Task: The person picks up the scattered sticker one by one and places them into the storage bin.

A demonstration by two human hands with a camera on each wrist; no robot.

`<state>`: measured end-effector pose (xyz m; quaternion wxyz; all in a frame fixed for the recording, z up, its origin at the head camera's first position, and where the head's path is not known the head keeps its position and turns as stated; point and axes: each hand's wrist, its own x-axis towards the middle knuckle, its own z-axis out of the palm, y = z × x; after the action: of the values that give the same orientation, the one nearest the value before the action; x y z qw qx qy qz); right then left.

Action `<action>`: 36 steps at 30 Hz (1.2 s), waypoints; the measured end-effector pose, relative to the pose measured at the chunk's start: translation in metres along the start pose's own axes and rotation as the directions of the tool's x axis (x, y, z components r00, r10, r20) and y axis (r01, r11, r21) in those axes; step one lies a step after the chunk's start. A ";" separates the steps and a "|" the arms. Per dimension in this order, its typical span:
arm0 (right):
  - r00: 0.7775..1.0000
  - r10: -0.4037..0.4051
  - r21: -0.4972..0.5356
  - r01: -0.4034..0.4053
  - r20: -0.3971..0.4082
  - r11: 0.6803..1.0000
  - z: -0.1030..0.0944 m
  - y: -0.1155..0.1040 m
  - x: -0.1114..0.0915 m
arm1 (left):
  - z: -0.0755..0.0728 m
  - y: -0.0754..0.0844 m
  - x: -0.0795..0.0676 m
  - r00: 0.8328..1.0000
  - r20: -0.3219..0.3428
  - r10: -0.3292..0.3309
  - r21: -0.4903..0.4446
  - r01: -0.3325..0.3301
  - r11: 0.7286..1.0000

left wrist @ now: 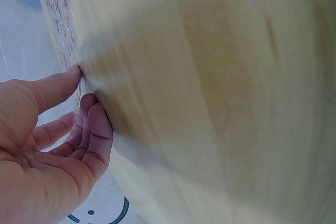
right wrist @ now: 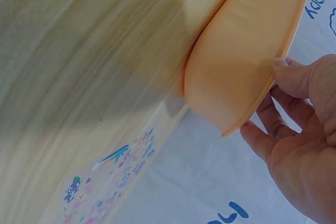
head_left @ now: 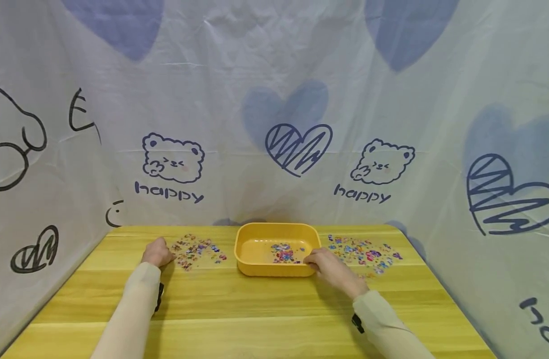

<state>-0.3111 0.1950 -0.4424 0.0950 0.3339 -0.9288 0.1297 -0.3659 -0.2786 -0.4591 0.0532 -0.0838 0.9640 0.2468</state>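
A yellow plastic tub (head_left: 274, 269) stands at the back middle of the table, small colourful stickers (head_left: 284, 253) lying inside it. My right hand (head_left: 330, 268) is at the tub's front right corner. In the right wrist view, its thumb rests on the rim and the other fingers curl over the rim (right wrist: 262, 97). My left hand (head_left: 157, 253) rests at the left edge of a patch of stickers (head_left: 194, 252). Seen from the left wrist, thumb and bent fingers come down on the table by that patch (left wrist: 59, 19); whether they pinch a thin edge is unclear.
Right of the tub lies another patch of small stickers (head_left: 364, 253), which looks like a clear sheet in the right wrist view. White cloth (head_left: 238, 99) printed with hearts and bears hangs behind and beside the wood-grain table (head_left: 238, 319).
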 end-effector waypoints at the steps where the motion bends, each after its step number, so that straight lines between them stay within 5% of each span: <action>1: 1.000 -0.002 -0.003 0.002 -0.002 1.000 0.000 0.000 0.000 | 0.001 -0.001 0.000 1.000 -0.001 0.001 -0.010 -0.001 1.000; 27: 0.998 -0.052 -0.020 0.051 -0.032 0.998 0.001 0.000 0.000 | -0.009 -0.012 -0.005 0.985 -0.169 0.017 -0.198 -0.051 0.979; 36: 1.000 -0.013 -0.007 0.013 -0.018 1.000 0.001 0.001 -0.003 | -0.018 0.000 -0.003 0.962 -0.264 0.062 -0.264 -0.134 0.955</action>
<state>-0.3092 0.1972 -0.4443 0.1054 0.3382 -0.9262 0.1288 -0.3640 -0.2869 -0.4431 -0.0950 -0.0728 0.9213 0.3700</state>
